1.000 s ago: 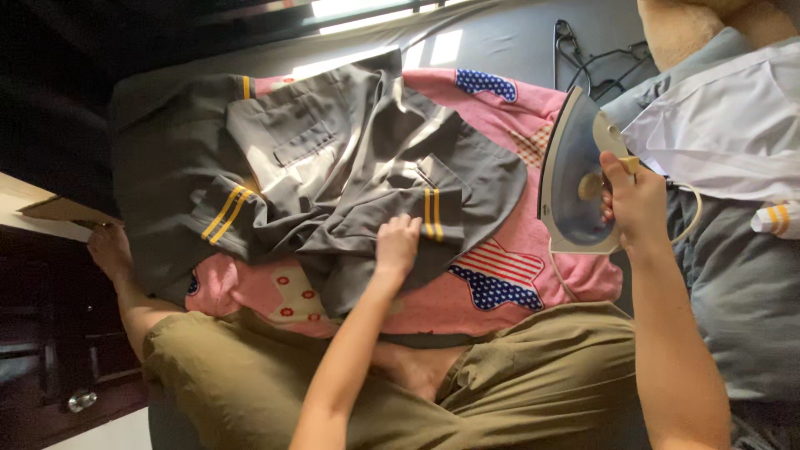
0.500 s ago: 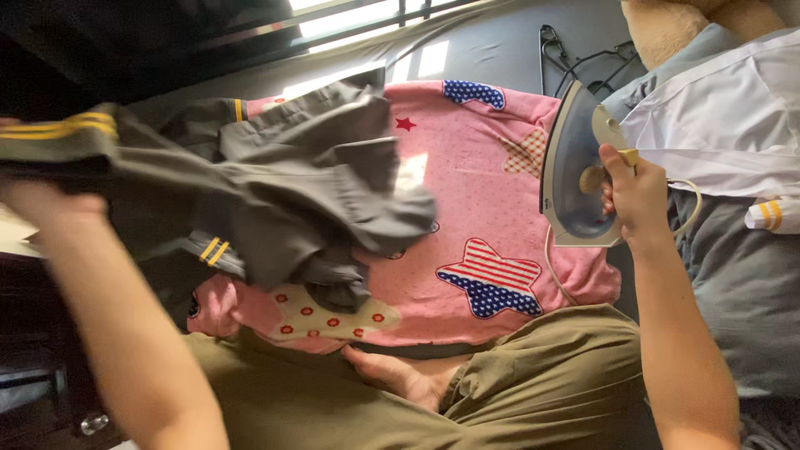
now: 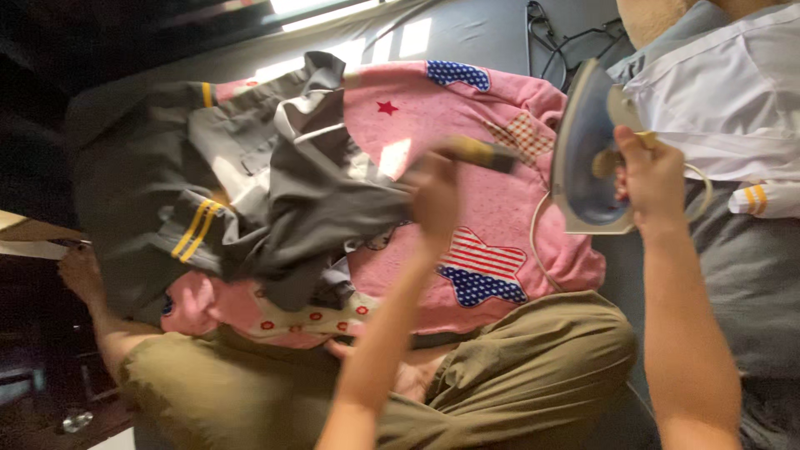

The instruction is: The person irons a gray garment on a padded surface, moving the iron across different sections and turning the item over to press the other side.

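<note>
On pink star-patterned cloth (image 3: 500, 200): left hand (image 3: 433, 196) fingers gripping grey uniform (image 3: 300, 200); right hand (image 3: 654, 179) fingers holding iron (image 3: 587, 162).

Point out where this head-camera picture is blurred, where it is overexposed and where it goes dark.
Head view: motion blur smears the left hand and the yellow-striped sleeve end of the grey uniform shirt it pulls; the right hand and the white-and-blue steam iron in its grip stay fairly sharp; window sunlight burns out along the top edge and patches the pink star-patterned blanket; the left side sinks into deep shadow.
</note>
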